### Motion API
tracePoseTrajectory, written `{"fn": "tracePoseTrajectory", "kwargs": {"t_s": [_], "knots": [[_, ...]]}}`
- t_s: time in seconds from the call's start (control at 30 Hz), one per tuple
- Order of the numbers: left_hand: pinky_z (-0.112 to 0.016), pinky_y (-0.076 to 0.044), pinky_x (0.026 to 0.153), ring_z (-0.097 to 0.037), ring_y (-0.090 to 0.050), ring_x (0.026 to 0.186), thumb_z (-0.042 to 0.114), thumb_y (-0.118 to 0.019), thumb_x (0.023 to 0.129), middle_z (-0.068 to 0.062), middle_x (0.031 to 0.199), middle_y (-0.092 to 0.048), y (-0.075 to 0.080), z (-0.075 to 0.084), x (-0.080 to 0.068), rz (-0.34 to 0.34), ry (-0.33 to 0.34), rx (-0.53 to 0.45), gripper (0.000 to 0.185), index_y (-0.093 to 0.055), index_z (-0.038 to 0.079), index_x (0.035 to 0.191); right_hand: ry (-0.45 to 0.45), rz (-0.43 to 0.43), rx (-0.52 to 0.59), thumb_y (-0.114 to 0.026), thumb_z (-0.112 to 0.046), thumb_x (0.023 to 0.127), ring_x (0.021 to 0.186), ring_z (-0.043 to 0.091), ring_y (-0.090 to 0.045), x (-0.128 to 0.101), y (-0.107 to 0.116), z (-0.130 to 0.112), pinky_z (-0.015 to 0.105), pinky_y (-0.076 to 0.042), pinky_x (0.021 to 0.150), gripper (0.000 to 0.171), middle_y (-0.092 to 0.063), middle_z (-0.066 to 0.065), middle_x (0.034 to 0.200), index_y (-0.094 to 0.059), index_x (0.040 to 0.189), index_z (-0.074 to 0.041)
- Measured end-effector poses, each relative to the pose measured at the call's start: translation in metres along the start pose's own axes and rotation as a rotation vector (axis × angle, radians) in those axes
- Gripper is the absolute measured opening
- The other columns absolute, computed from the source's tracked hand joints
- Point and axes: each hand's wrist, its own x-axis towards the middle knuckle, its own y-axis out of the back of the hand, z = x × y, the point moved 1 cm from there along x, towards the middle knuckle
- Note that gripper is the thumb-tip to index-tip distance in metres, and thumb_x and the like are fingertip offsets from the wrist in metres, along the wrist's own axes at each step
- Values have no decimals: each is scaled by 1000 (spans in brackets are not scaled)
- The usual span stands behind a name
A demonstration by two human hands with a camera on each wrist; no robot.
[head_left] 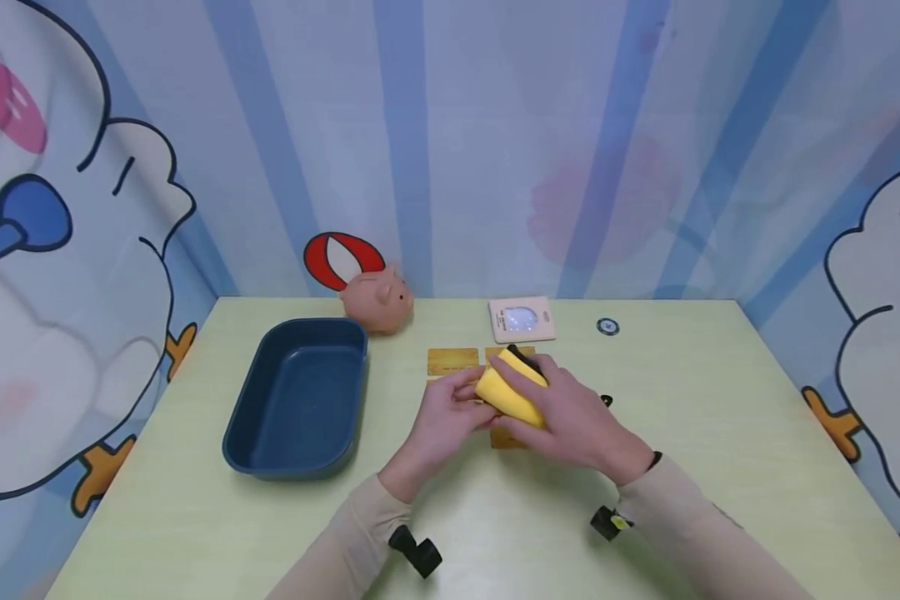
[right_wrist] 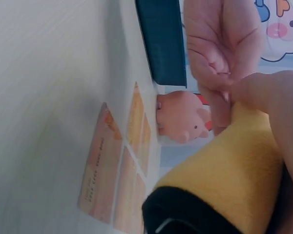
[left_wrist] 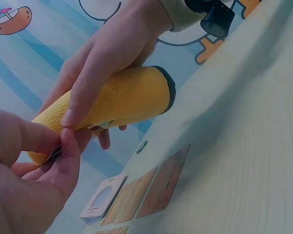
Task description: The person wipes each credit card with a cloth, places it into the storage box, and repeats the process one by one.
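Note:
A soft yellow fabric thing with a dark trim at one end (head_left: 512, 397) is held above the table between both hands; it looks like a fuzzy pouch. My right hand (head_left: 570, 410) grips it from above, fingers wrapped over its side. The left hand (head_left: 450, 410) pinches its other end between thumb and fingertips, as the left wrist view shows. A thin shiny line runs along its underside there, too small to make out. Below the hands lie several gold cards (head_left: 453, 361) in rows, partly hidden by the hands and the yellow thing.
A dark blue basin (head_left: 249, 433) stands on the left. Behind it sits a pink piggy bank (head_left: 375, 302). A pale flat box with an oval window (head_left: 504, 325) and a small round disc (head_left: 608, 326) lie toward the back. A small black ring (head_left: 607, 400) shows beside the right hand.

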Motion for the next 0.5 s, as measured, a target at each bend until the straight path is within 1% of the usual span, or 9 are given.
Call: {"fn": "tracePoseTrajectory", "kwargs": {"t_s": [0.07, 0.17, 0.23, 0.33, 0.5], "knots": [[-35, -61, 84, -25, -72, 105, 0, -69, 92, -17, 128, -68, 1, 1, 0, -2, -11, 7, 59, -48, 2, 147, 11, 19, 12, -62, -58, 93, 88, 22, -58, 1, -3, 0, 28, -47, 58, 73, -41, 20, 148, -29, 157, -43], [-36, -60, 85, -27, -71, 108, -1, -68, 92, -18, 129, -67, 2, 2, 0, 3, -17, 7, 62, -45, 2, 149, 39, 60, -17, -61, -61, 92, 91, 24, -60, 2, -7, -1, 27, -48, 56, 73, -42, 19, 148, -30, 156, -43], [-37, -60, 85, -27, -71, 107, -2, -68, 92, -19, 128, -67, 4, 3, -1, 14, -14, -2, 63, -44, 3, 150, 56, 83, -46, -61, -61, 92, 90, 24, -60, 4, -10, -1, 25, -46, 53, 73, -44, 19, 146, -30, 156, -43], [-37, -60, 84, -27, -72, 105, -4, -68, 91, -18, 126, -69, 6, 4, -2, 32, -11, -8, 61, -47, 6, 148, 75, 109, -83, -61, -59, 93, 88, 24, -60, 7, -12, -2, 23, -44, 48, 72, -46, 19, 143, -30, 156, -44], [-36, -61, 83, -25, -74, 101, -1, -69, 92, -17, 120, -71, 10, 7, -3, 40, -27, 3, 56, -52, 8, 145, 99, 133, -116, -63, -57, 93, 83, 23, -60, 8, -12, -3, 21, -42, 46, 72, -48, 20, 140, -31, 155, -45]]}}
